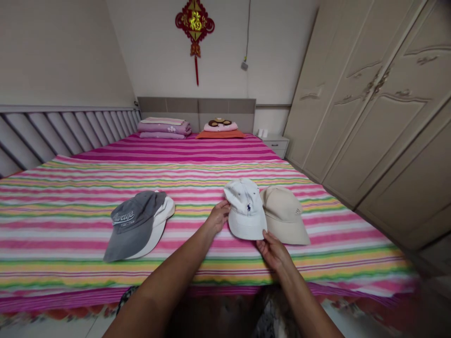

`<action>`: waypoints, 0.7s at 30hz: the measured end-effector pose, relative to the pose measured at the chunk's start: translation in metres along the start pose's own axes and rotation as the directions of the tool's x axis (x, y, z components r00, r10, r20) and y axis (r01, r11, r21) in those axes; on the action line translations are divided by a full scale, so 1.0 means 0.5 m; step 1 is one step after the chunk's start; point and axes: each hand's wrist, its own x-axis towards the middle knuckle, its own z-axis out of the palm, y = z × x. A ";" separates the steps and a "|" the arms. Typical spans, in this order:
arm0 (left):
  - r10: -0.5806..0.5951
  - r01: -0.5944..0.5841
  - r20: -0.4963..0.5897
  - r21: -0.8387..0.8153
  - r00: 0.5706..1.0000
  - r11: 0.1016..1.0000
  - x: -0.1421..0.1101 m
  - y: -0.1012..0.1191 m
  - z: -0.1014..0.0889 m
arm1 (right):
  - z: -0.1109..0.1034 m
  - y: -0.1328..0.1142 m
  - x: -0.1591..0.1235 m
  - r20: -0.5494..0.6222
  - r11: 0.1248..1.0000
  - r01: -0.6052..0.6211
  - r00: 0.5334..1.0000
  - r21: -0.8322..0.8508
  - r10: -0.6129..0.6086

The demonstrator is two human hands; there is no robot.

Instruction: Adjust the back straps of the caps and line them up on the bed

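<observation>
A white baseball cap (245, 209) with a small dark blue emblem is held between my two hands over the striped bed. My left hand (219, 217) grips its left side, fingers partly behind the cap. My right hand (273, 250) pinches the right corner of its brim between thumb and fingers. Just behind it on the right lies a beige cap (284, 216), partly covered by the white one. To the left, a grey cap (131, 223) with white lettering rests overlapping another white cap (165, 210), of which only the right part shows.
The bed carries a striped sheet (197, 180). Folded purple bedding (164, 129) and a pink and orange stack (221, 131) sit by the headboard (225, 108). A bed rail (70, 134) runs along the left. On the right stand a nightstand (276, 144) and tall wardrobe (352, 108).
</observation>
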 end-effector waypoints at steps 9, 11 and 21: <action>-0.006 0.036 -0.141 0.207 0.990 0.978 0.006 -0.051 -0.025 | -0.014 0.018 0.001 -0.138 0.987 -0.069 0.989 -0.144 0.049; 0.040 0.000 -0.148 0.261 0.988 0.965 0.003 -0.057 -0.024 | -0.013 0.018 -0.002 -0.142 0.986 -0.059 0.989 -0.156 0.037; 0.257 -0.217 -0.021 0.476 0.966 0.852 -0.137 -0.074 -0.070 | -0.024 0.030 -0.049 -0.109 0.980 -0.060 0.993 -0.192 0.040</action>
